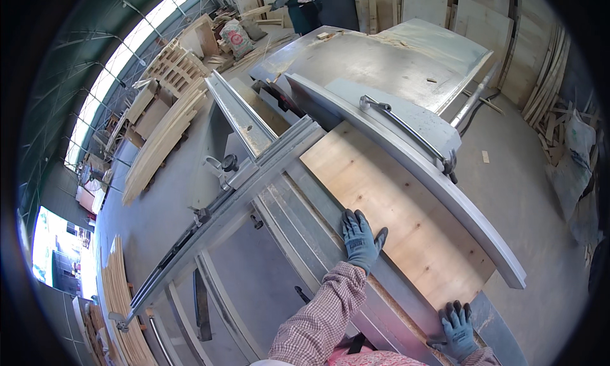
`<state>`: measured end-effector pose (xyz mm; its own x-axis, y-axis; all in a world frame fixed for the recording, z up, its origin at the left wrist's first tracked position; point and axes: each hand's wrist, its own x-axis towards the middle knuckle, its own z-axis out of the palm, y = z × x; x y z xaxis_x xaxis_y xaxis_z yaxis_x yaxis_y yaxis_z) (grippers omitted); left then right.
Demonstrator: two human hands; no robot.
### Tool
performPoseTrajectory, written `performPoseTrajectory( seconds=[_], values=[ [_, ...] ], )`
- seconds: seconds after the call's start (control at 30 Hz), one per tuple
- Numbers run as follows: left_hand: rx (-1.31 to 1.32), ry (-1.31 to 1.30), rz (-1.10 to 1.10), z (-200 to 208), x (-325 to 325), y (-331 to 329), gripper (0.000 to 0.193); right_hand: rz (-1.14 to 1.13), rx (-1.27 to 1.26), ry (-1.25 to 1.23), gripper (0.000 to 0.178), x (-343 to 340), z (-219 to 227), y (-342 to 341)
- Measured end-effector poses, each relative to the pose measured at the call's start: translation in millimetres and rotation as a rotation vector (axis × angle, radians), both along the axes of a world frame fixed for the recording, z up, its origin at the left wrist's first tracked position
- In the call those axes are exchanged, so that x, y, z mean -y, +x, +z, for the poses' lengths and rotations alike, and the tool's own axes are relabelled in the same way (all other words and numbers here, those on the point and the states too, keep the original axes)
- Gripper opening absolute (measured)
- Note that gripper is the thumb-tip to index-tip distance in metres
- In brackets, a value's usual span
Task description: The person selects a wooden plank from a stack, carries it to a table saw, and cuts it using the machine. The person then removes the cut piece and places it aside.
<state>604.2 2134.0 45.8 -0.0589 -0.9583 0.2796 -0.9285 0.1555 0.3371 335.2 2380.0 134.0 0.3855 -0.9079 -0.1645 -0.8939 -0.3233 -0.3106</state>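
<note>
A pale plywood board (397, 204) lies flat on the metal bed of a sliding table saw (305, 204), its far long side along a long grey fence (489, 239). My left hand (362, 242), in a blue-grey work glove, rests at the board's near long edge with its fingers stretched forward and the thumb apart. At the board's near right end is my right hand (459, 331), gloved alike, its fingertips at the end edge and the fingers spread. Neither hand is wrapped round anything.
A metal crossbar (241, 115) with a clamp knob (230, 163) stands left of the board. Beyond the fence is a wide machine table (381, 54) with offcuts on it. Timber stacks (162, 143) lie left, and plywood sheets (483, 23) lean at the back. Another person (302, 7) stands far off.
</note>
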Motion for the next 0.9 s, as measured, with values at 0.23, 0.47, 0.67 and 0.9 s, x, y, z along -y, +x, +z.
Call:
performPoseTrajectory(
  seconds=[0.23,0.47,0.67,0.9],
  values=[
    [0.095,-0.023,-0.018,-1.4,6.0,3.4,0.074,-0.064,-0.007,-0.325,0.037,10.9,-59.8,-3.7],
    [0.072,0.022,-0.026,-0.9,9.0,1.7,0.069,-0.063,-0.017,-0.411,0.033,20.2,-66.5,4.9],
    [0.065,-0.011,-0.023,-3.2,11.8,4.0,0.069,-0.057,0.019,-0.426,0.035,28.3,-62.3,11.5],
    [0.083,-0.034,0.013,-9.4,13.6,4.1,0.067,-0.123,0.096,-0.284,0.039,49.7,-38.8,35.0]
  ],
)
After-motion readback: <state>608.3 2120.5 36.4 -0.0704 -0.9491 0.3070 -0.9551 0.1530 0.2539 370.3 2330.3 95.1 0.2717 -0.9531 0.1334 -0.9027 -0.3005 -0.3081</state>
